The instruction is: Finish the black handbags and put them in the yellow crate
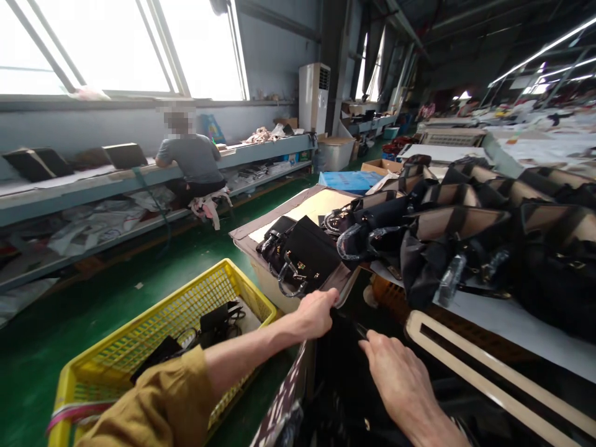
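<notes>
Directly in front of me is a dark black bag (344,366), its lower part lost in shadow. My left hand (317,313) is closed at its far upper edge, thumb on top. My right hand (398,379) is closed on the bag's near right edge, where a thin dark strip shows at the fingertips. Just beyond my left hand, a black handbag (313,251) with gold-coloured hardware and wrapped handles lies on a padded surface (298,214).
A yellow plastic basket (162,310) holding black pieces stands at left. Several open black bags (459,230) crowd the table at right. A beige slotted frame (488,379) juts in at lower right. A seated person (193,155) works at the window bench (261,149).
</notes>
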Demonstrator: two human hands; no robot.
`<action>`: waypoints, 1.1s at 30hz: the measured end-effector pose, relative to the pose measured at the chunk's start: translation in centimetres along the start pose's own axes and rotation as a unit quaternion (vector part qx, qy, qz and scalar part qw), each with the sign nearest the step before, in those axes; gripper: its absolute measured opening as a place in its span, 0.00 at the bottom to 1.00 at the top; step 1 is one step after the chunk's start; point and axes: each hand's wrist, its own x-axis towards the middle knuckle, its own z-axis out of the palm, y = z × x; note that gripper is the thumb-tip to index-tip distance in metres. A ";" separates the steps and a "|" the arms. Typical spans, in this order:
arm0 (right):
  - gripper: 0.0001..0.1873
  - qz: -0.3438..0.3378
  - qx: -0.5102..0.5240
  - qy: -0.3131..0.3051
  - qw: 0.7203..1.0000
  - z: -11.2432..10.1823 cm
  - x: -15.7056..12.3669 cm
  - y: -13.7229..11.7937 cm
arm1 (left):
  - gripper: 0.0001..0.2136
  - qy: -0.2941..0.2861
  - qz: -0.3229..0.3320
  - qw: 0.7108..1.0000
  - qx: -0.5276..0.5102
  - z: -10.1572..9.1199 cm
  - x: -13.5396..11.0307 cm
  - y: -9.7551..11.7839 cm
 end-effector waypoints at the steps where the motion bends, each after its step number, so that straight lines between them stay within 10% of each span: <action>1: 0.13 0.014 0.007 -0.015 1.000 0.3 -0.1 0.5 | 0.23 0.035 0.028 0.999 -0.027 0.8 -0.8 0.3; 4: 0.14 0.040 0.039 -0.048 0.997 1.0 -0.4 1.6 | 0.26 0.108 0.111 0.982 -0.110 2.3 -2.3 0.6; 9: 0.14 0.047 0.048 -0.055 0.996 1.3 -0.4 1.9 | 0.21 0.067 0.199 0.969 -0.131 2.1 -1.5 0.4; 33: 0.14 0.054 0.083 -0.052 0.994 1.6 0.7 2.6 | 0.06 -0.008 0.207 0.977 -0.058 2.2 -0.3 -0.4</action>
